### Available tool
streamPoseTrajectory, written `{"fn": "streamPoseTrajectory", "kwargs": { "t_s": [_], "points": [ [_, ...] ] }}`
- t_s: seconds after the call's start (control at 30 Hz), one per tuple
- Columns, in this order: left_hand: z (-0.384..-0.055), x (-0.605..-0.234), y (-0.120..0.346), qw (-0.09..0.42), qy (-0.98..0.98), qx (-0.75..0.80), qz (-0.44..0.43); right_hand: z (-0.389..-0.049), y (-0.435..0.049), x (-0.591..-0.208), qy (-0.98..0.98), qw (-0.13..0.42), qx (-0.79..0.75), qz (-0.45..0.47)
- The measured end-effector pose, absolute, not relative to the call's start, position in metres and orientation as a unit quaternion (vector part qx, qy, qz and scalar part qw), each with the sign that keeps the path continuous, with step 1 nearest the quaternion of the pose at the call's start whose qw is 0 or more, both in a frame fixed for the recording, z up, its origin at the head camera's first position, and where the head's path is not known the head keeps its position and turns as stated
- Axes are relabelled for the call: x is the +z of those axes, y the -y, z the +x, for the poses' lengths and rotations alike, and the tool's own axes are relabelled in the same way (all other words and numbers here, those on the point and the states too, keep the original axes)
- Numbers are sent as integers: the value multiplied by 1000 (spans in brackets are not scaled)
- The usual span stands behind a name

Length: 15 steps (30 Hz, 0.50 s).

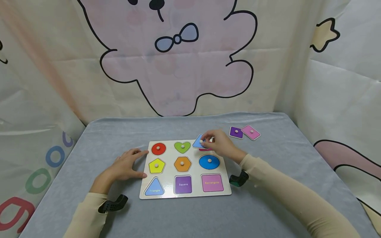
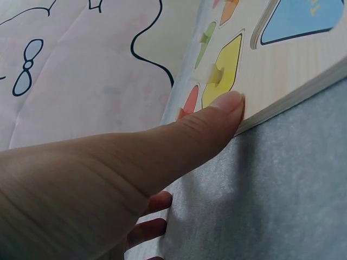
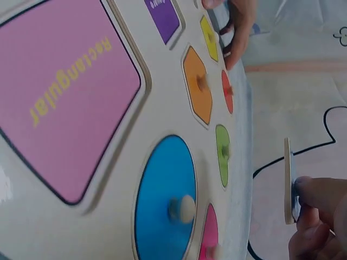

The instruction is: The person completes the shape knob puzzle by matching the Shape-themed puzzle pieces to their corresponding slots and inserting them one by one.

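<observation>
A white wooden peg puzzle board (image 1: pixel 169 180) lies on the table. My right hand (image 1: pixel 220 142) pinches the knob of a blue triangle piece (image 1: pixel 197 142) above the board's far right corner; the right wrist view shows that piece (image 3: pixel 288 181) edge-on, raised off the board. Under it sits a pink piece (image 3: pixel 210 233), partly hidden. At the board's left edge my left hand (image 1: pixel 126 165) rests with fingers spread, its thumb (image 2: pixel 222 111) touching the rim. The triangle recess (image 1: pixel 154 187), square recess (image 1: pixel 183 184) and rectangle recess (image 1: pixel 212 182) along the near row hold no pieces.
A purple square piece (image 1: pixel 236 132) and a pink rectangle piece (image 1: pixel 251 132) lie overlapping beyond the board's far right. Seated in the board are a red circle (image 1: pixel 158 150), green heart (image 1: pixel 182 147), yellow pentagon (image 1: pixel 156 167), orange hexagon (image 1: pixel 182 166) and blue oval (image 1: pixel 209 164).
</observation>
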<state>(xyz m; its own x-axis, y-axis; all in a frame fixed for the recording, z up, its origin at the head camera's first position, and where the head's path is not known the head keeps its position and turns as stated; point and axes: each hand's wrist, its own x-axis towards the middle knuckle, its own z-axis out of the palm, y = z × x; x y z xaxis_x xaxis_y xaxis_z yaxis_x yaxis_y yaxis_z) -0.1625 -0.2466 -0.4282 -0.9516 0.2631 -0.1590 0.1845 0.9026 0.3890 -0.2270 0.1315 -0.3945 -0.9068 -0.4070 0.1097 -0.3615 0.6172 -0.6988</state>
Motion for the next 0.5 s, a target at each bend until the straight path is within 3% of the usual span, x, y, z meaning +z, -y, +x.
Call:
{"fn": "streamPoseTrajectory", "kwargs": {
  "t_s": [0.23,0.5],
  "points": [
    [-160,-428,246,105,-969,192,115,-214,-118,-397,-886,72,-398,-224],
    [-159,-430,246,100,-970,191,116,-203,-101,-399,-881,72,-398,-246]
  ]
}}
